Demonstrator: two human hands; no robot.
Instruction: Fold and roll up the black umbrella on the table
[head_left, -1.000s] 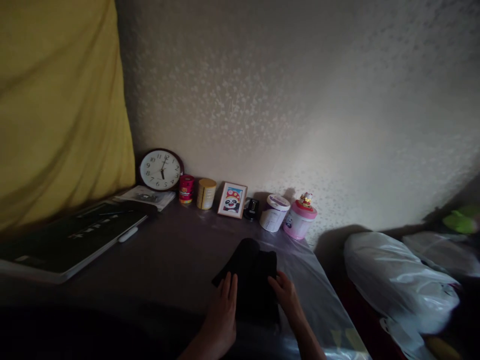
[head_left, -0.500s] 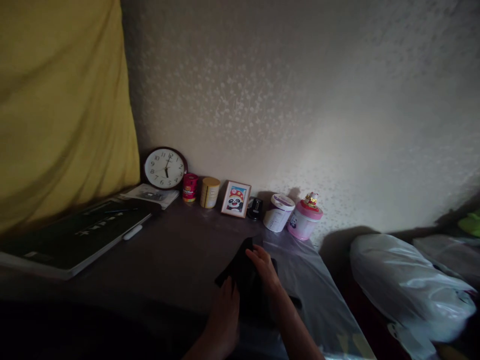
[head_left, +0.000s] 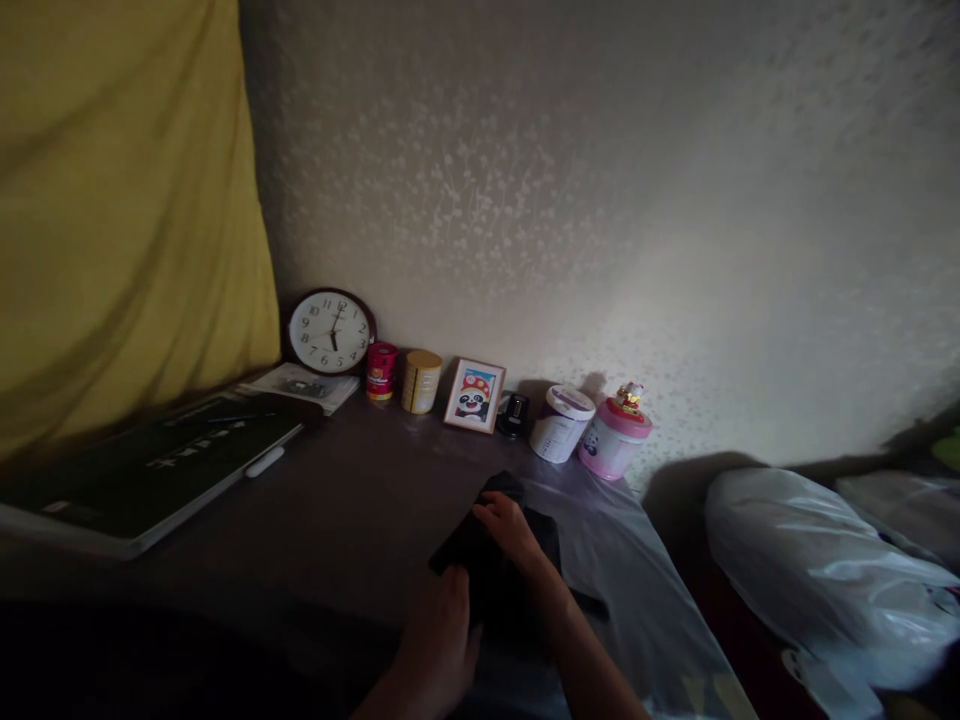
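A black piece of soft cloth [head_left: 491, 575], too dark to tell its exact kind, lies bunched on the table in front of me. A narrow strip of it sticks out to the right, past my right forearm. My right hand [head_left: 511, 530] reaches over its upper part, with thumb and fingers closed on a fold. Lower and to the left, my left hand [head_left: 442, 635] has its bent fingers at the cloth's left edge, slightly smeared by motion. Shadow hides much of the cloth between my forearms.
Along the wall stand a clock [head_left: 331, 331], a red can [head_left: 381, 372], a yellow-lidded can [head_left: 421, 382], a framed panda picture [head_left: 475, 396], a small black object [head_left: 514, 415], a white tub [head_left: 561, 425] and a pink tub [head_left: 613, 441]. A dark green flat box [head_left: 157, 470] lies left; plastic bags [head_left: 810, 560] right.
My right hand has shifted slightly left over the cloth, and the raised top corner has folded lower. More cloth shows right of my right wrist. My left hand has moved slightly down.
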